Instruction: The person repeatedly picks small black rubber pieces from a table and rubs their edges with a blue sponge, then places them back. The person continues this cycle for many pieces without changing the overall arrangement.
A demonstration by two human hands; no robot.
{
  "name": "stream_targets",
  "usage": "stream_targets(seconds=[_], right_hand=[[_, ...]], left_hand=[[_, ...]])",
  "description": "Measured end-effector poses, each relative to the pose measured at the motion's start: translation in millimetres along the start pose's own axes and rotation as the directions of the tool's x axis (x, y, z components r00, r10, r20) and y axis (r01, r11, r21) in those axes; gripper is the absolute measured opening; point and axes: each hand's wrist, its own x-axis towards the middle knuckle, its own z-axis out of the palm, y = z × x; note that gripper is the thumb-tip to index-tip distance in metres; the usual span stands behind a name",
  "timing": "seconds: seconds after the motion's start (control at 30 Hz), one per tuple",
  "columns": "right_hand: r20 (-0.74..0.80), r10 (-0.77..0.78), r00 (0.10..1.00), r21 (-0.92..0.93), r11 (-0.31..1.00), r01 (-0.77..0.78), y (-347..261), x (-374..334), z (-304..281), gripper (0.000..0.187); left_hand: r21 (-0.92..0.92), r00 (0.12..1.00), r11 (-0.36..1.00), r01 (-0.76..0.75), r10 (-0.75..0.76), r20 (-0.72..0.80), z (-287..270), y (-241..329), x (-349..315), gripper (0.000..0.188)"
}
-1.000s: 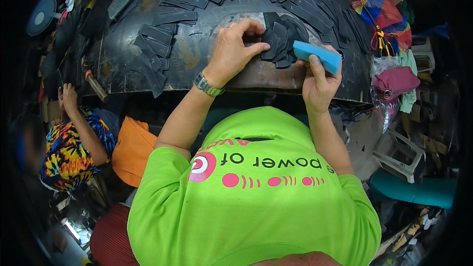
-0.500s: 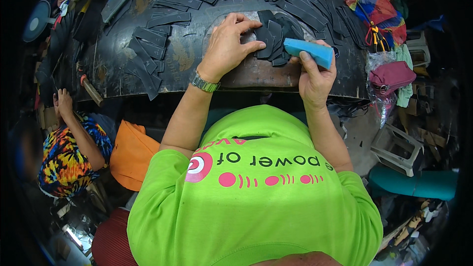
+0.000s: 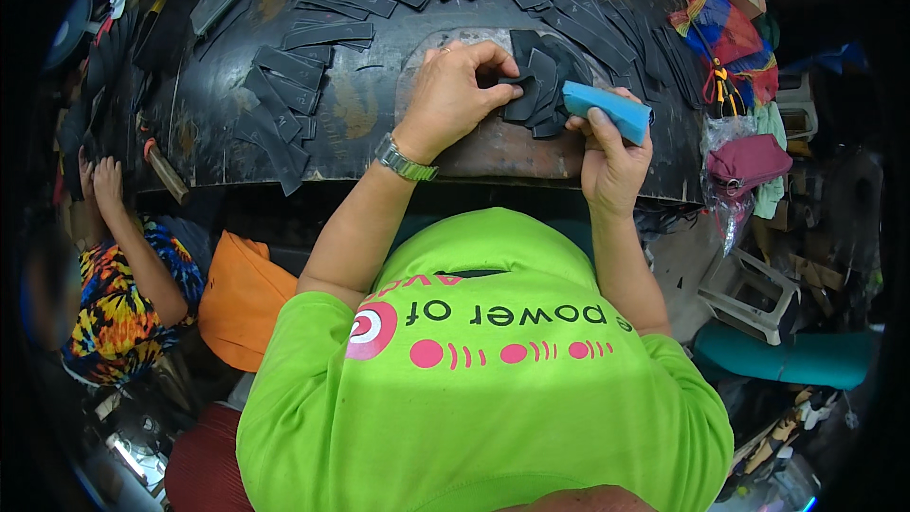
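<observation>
My left hand [image 3: 462,85], with a wristwatch on its wrist, pinches the edge of a small dark piece [image 3: 518,90] between thumb and fingers. That piece is lifted and curled at the left side of a loose heap of black cut pieces [image 3: 545,81]. The heap lies on a smooth brownish slab [image 3: 493,153] at the table's near edge. My right hand [image 3: 612,156] grips a blue foam block [image 3: 608,109] just right of the heap, fingers wrapped under it and thumb on its near side.
Rows of black strips [image 3: 284,85] fan out over the dark table [image 3: 351,118]. A hammer [image 3: 167,173] rests at its left edge; a maroon pouch [image 3: 749,159] and a colourful mesh bag [image 3: 725,33] hang at the right. At far left is another person's hand [image 3: 102,185].
My left fingers have closed on a dark piece and lifted its edge from the heap. The blue foam block has tilted and shifted slightly right in my right hand.
</observation>
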Motion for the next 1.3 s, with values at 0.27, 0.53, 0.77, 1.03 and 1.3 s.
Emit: stream_targets(seconds=[0.27,0.53,0.77,1.03,1.3], right_hand=[[-0.002,0.025,1.000,-0.017,1.000,-0.025,-15.2,7.0,9.5,0.034],[0.169,-0.086,0.982,-0.223,0.967,0.123,-27.1,24.1,29.0,0.031],[0.285,-0.097,0.954,-0.288,0.940,0.181,-26.2,28.6,34.4,0.032],[0.361,-0.094,0.928,-0.363,0.902,0.233,-25.0,31.3,35.2,0.030],[0.235,-0.056,0.970,-0.328,0.935,0.134,-24.3,27.1,31.0,0.031]], left_hand=[[-0.608,0.999,0.794,-0.011,-0.022,-0.047,-1.0,6.2,-0.8,0.014],[-0.567,0.992,0.816,0.111,-0.125,0.015,-7.3,8.0,-11.2,0.016],[-0.524,0.993,0.850,0.054,-0.100,-0.060,-3.1,8.4,-14.3,0.014],[-0.422,0.993,0.906,0.030,-0.075,-0.089,-1.5,15.5,-17.7,0.014],[-0.563,0.985,0.826,0.033,-0.124,-0.123,-1.2,14.7,-21.4,0.015]])
